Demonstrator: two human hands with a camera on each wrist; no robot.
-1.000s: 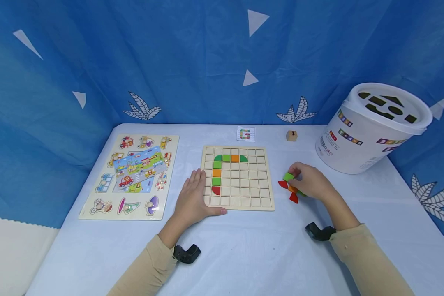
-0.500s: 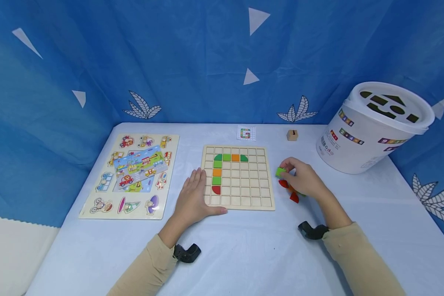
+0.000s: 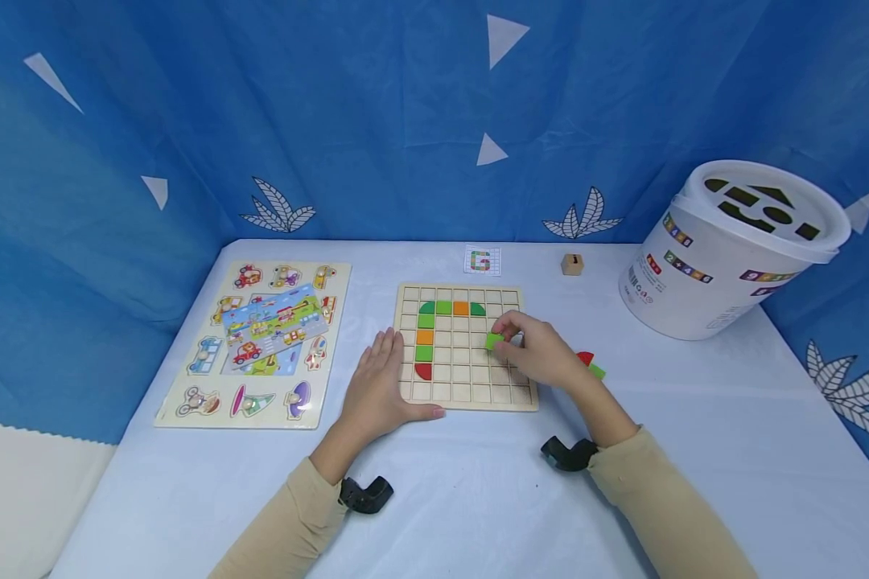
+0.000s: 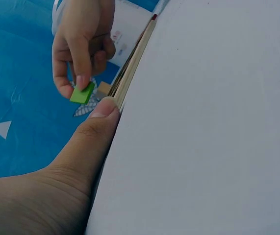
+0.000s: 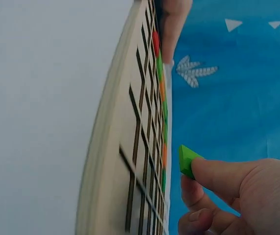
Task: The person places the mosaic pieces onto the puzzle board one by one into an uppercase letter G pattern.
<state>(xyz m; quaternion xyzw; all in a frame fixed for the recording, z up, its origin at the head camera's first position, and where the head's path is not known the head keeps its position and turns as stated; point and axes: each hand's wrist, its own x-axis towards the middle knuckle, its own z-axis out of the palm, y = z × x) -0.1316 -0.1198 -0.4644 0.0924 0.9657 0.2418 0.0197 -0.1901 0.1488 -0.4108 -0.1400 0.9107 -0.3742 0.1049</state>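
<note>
Fingertips (image 3: pixel 505 328) of my right hand (image 3: pixel 543 354) pinch a small green block (image 3: pixel 494 341), thumb on one side and forefinger on the other, and I hold it above the wooden grid board (image 3: pixel 467 347), over the right-hand half of its squares and not touching them. Seen from my right wrist, the green block (image 5: pixel 188 159) sits tilted in the pinch with clear air between it and the board's face (image 5: pixel 130 147), so the squares lie straight below my fingers. Taking the board as the landmark: the coloured pieces already seated in it run along its second row from the far edge and down a column near its left side, ending in a red half-round (image 3: pixel 423 371), all to the left of where the block hangs. My left hand (image 3: pixel 380 386) lies flat and relaxed against the board's left edge, fingers straight, thumb (image 4: pixel 100 115) pressed to the near corner, holding nothing. My right forearm reaches in from the board's near right corner, wrist a little raised. Just off the board's right edge a red piece (image 3: pixel 585 357) and another green one (image 3: pixel 597 371) lie on the table (image 3: pixel 478 490). My right hand is much the nearer to the bare squares.
</note>
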